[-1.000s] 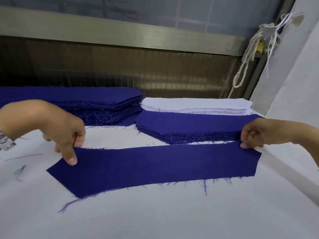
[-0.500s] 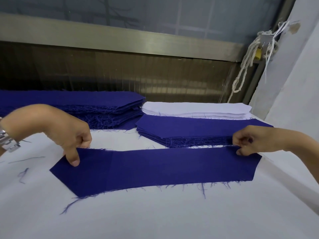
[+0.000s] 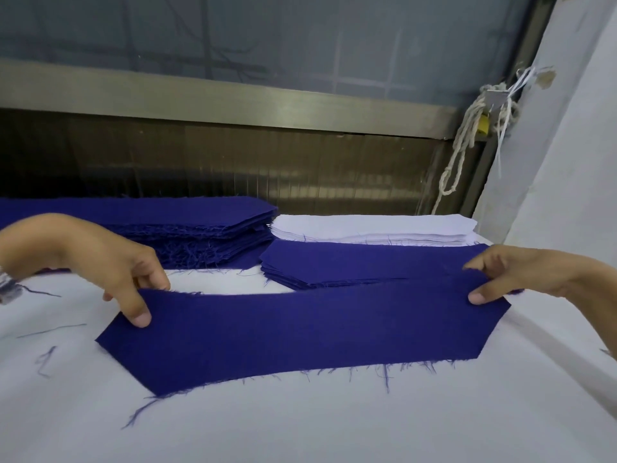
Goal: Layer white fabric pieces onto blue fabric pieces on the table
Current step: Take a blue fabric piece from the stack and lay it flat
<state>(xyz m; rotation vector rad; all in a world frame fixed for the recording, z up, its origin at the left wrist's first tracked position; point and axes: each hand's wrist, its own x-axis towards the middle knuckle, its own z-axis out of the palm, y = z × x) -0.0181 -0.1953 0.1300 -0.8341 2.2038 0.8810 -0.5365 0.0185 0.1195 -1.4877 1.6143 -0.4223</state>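
A long blue fabric piece (image 3: pixel 300 332) with frayed lower edge lies across the white table (image 3: pixel 300 426). My left hand (image 3: pixel 110 269) pinches its upper left corner, thumb on top. My right hand (image 3: pixel 510 275) pinches its upper right corner, and that far edge is lifted off the table. Behind it sits a low stack of blue pieces (image 3: pixel 367 262), and behind that a stack of white pieces (image 3: pixel 374 227). A taller blue stack (image 3: pixel 173 225) stands at the back left.
Loose blue threads (image 3: pixel 45 359) lie on the table at the left. A metal rail and dark panel (image 3: pixel 233 168) run along the back. A knotted rope (image 3: pixel 467 148) hangs at the back right beside a white wall (image 3: pixel 567 162).
Both hands have closed on the blue piece's upper corners and raised its far edge, which now overlaps the front of the low blue stack.
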